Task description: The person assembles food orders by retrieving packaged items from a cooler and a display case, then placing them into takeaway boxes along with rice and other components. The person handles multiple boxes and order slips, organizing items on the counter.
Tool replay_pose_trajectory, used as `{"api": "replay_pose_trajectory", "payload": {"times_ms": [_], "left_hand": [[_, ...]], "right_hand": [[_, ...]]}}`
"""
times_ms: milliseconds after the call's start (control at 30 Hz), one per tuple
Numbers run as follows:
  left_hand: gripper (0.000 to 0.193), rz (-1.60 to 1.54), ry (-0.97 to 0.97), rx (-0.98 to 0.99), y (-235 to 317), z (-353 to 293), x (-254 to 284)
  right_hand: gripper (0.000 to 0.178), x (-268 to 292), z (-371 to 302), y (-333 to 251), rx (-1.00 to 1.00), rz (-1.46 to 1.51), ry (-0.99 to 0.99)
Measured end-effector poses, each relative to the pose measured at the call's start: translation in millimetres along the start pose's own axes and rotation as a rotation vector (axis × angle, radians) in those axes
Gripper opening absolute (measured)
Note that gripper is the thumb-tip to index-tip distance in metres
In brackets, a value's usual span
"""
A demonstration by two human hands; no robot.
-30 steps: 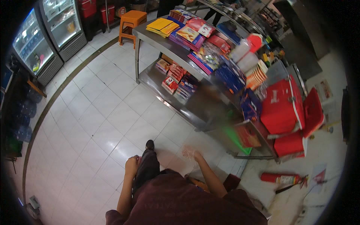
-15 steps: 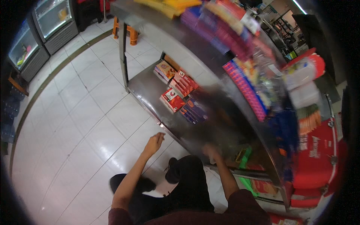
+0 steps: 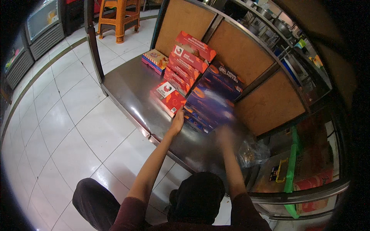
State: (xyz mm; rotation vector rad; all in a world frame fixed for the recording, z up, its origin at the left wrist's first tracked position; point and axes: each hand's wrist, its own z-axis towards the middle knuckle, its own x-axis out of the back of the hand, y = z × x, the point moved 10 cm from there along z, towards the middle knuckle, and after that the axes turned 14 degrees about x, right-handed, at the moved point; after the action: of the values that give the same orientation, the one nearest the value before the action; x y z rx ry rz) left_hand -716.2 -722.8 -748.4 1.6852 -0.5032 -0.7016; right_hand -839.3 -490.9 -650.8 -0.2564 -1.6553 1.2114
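My left hand (image 3: 178,122) reaches over a metal shelf, its fingers stretched up against the near corner of a red and white food box (image 3: 168,98). The box is tilted at the front of a stack of red boxes (image 3: 188,61). To the right stand blue-purple boxes (image 3: 210,102), several in a row, with flatter blue ones near my left fingertips. My right hand (image 3: 224,134) is beside the near end of the blue boxes. It is smeared by motion, so its fingers and whatever they touch cannot be made out.
A small checkered box stack (image 3: 155,61) sits at the shelf's far left. Near my right forearm lies a clear plastic bag (image 3: 252,153). Brown panels (image 3: 235,46) back the shelf (image 3: 127,82). A metal post (image 3: 93,50) rises at its left corner, with an orange stool (image 3: 118,17) beyond.
My view has dropped lower and closer to the shelf. Both hands have moved forward over it, the left to the red box and the right toward the blue boxes.
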Motion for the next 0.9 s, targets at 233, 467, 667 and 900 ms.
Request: {"api": "replay_pose_trajectory", "payload": {"times_ms": [233, 467, 667, 900], "left_hand": [[0.052, 0.14, 0.115, -0.001, -9.8, -30.5, -5.1], [0.054, 0.161, 0.254, 0.177, -48.8, -82.2, -5.2], [0.057, 0.346, 0.287, 0.12, -12.3, -156.0, -1.2], [0.059, 0.241, 0.017, 0.331, -42.1, -160.5, -9.0]], "right_hand": [[0.027, 4.5, -11.3, 9.6, 0.011, -0.116, 0.056], [0.026, 2.3, -29.2, 15.9, 0.052, -0.056, 0.067], [0.027, -6.3, -68.1, 10.5, 0.075, 0.047, 0.021], [0.031, -10.9, -118.2, 11.0, 0.08, 0.165, -0.046]]}}
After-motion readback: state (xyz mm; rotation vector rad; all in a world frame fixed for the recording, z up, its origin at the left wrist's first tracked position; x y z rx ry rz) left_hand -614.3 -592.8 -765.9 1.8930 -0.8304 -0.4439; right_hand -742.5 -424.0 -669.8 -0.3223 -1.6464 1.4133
